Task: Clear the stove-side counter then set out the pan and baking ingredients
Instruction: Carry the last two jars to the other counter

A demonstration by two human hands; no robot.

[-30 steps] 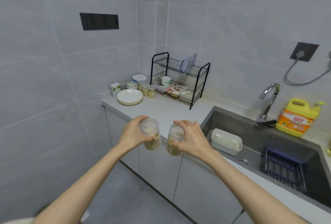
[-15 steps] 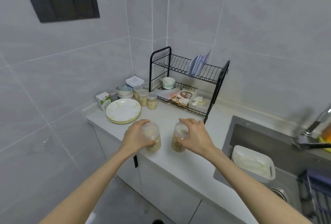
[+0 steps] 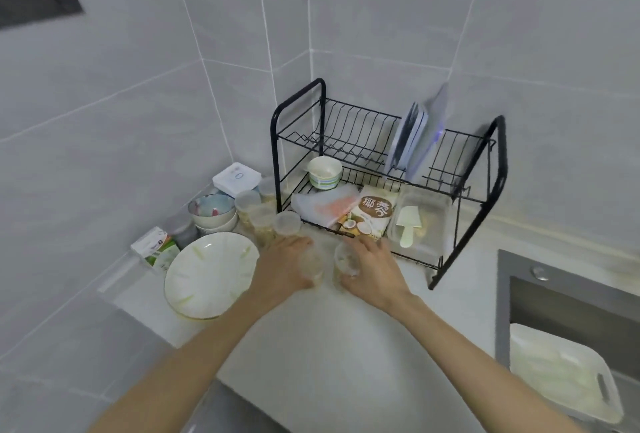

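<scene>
My left hand grips a clear lidded jar with pale contents. My right hand grips a second, similar jar. Both jars sit low over the white counter, side by side, just in front of the black dish rack; motion blur hides whether they touch the surface. Several more lidded jars stand just behind my left hand, by the rack's left leg.
A stack of white plates lies left of my hands, with bowls, a small carton and a white box behind. The rack's lower shelf holds a cup, packets and a clear tub. The sink with a white tray is at right.
I have stepped closer to the corner. Both hands carried their jars forward over the counter and lowered them in front of the dish rack, next to the other jars.
</scene>
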